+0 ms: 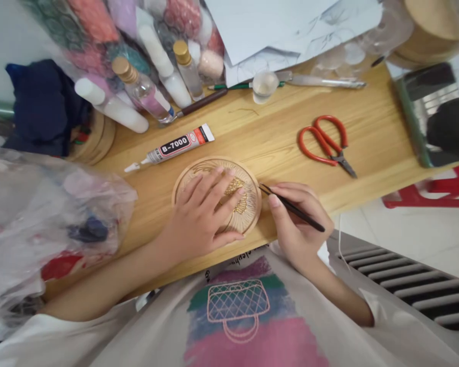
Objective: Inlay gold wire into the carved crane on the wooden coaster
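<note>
A round wooden disc with a raised rim lies near the table's front edge. Gold wire outlines and fine radiating lines cover its face. My left hand rests flat on the disc, fingers spread, hiding much of its left and lower part. In my right hand is a pair of black tweezers, pinched between thumb and fingers. Their tips are at the disc's right rim; whether they grip anything is too small to tell. Behind the disc lies a glue tube marked B-7000, its white nozzle pointing left.
Red-handled pliers lie to the right, beyond my right hand. Bottles and bagged materials crowd the back left. A small clear cup stands near pens and papers. A phone sits far right; a plastic bag covers the left.
</note>
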Motion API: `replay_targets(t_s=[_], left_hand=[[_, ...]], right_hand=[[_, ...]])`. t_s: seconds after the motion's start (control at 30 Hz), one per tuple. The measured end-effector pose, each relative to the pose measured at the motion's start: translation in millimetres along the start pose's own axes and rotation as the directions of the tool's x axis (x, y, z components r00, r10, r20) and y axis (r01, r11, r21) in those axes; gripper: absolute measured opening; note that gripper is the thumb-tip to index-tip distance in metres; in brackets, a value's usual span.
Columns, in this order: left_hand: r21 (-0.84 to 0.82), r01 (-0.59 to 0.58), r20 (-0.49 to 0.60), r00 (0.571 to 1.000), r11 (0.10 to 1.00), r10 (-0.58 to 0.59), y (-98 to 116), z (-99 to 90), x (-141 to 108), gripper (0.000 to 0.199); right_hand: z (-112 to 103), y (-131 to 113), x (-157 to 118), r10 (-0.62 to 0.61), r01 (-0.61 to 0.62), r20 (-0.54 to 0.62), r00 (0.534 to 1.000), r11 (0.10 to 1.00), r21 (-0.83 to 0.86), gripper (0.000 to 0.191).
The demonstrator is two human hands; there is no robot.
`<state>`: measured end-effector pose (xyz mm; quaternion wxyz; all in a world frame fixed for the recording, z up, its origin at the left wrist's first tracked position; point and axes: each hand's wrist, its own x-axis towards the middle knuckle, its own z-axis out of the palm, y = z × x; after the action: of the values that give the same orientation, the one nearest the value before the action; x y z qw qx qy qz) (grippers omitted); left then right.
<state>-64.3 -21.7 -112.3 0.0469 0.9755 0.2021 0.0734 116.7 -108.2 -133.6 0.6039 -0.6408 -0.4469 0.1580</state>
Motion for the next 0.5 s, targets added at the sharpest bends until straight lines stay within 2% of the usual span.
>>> replay_targets(t_s=[0.13, 0.27, 0.4, 0.5], left_hand=[[-0.031, 0.009, -0.016, 1.000, 0.999, -0.010, -2, 2.5, -1, 0.063], [-0.226, 0.040, -0.014, 0.999, 0.973, -0.044, -10, 5.2, -4, 0.059], [-0.422, 0.105, -0.048, 0.989, 0.901, -0.138, -19, -0.2, -5, 0.052], [-0.415, 0.151, -0.080, 0.976, 0.897, -0.202, -21, -8.3, -3, 0.048]], right_hand=[[0, 1, -2, -0.007, 0.007, 0.007, 1.000, 1.000, 0.025, 0.022], [1, 3, -3, -0.010, 0.010, 0.006, 1.000, 0.998, 0.058, 0.021], [3, 5, -2, -0.016, 0.016, -0.006, 1.000, 0.998, 0.061, 0.018], [3, 6, -1, -0.016, 0.016, -0.008, 1.000, 0.997, 0.072, 0.015]])
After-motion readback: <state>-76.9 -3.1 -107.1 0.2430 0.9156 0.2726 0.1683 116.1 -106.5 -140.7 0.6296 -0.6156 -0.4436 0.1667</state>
